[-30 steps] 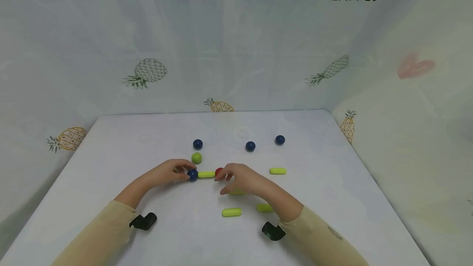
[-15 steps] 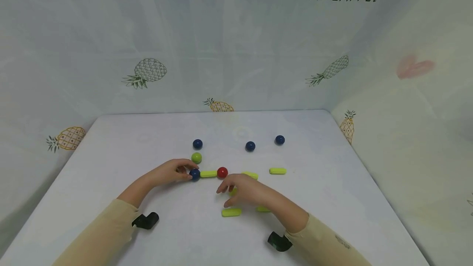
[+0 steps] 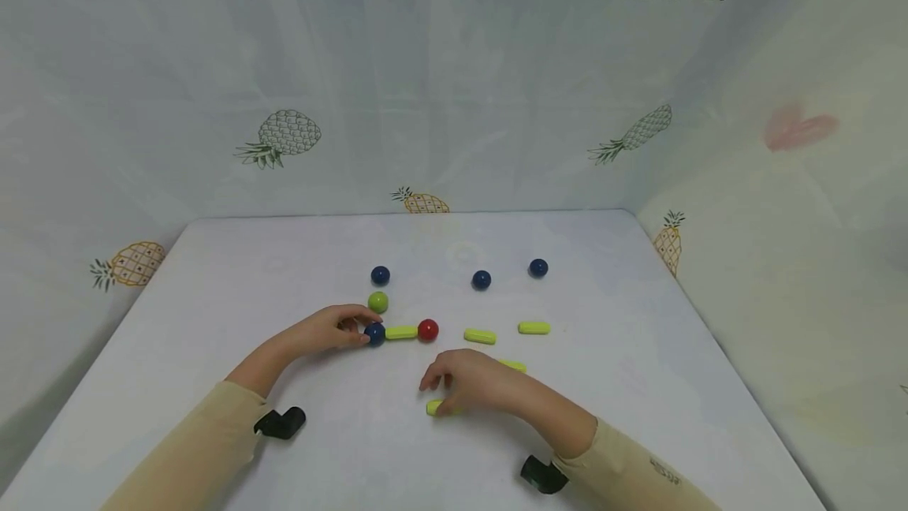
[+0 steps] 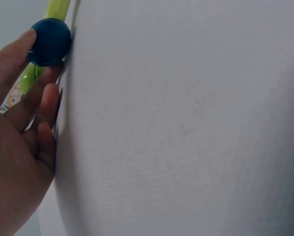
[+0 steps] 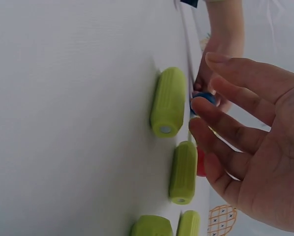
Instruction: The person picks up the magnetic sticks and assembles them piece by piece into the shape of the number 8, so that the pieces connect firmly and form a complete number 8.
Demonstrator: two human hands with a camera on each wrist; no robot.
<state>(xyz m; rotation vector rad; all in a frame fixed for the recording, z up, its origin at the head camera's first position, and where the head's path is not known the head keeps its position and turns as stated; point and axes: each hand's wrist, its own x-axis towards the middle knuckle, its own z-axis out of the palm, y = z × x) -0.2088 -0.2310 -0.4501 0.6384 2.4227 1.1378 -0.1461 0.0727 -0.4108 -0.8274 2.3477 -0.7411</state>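
Note:
My left hand (image 3: 333,330) pinches a blue ball (image 3: 374,333) between thumb and fingers; the left wrist view shows the ball (image 4: 49,42) at the fingertips. A yellow-green stick (image 3: 401,333) joins that ball to a red ball (image 3: 428,330). My right hand (image 3: 471,379) hovers over the front stick (image 3: 432,408), covering part of it. In the right wrist view the right hand (image 5: 260,137) has its fingers spread and loosely bent, holding nothing, beside a stick (image 5: 168,102).
A green ball (image 3: 378,302) lies just behind the held blue ball, with another blue ball (image 3: 380,275) beyond it. Two blue balls (image 3: 481,280) lie farther right at the back. Loose sticks (image 3: 480,336) lie right of the red ball, one partly behind my right hand. Patterned cloth surrounds the table.
My right hand has left the red ball and moved toward the table's front, over the front stick. The joined balls and stick have shifted slightly right with my left hand.

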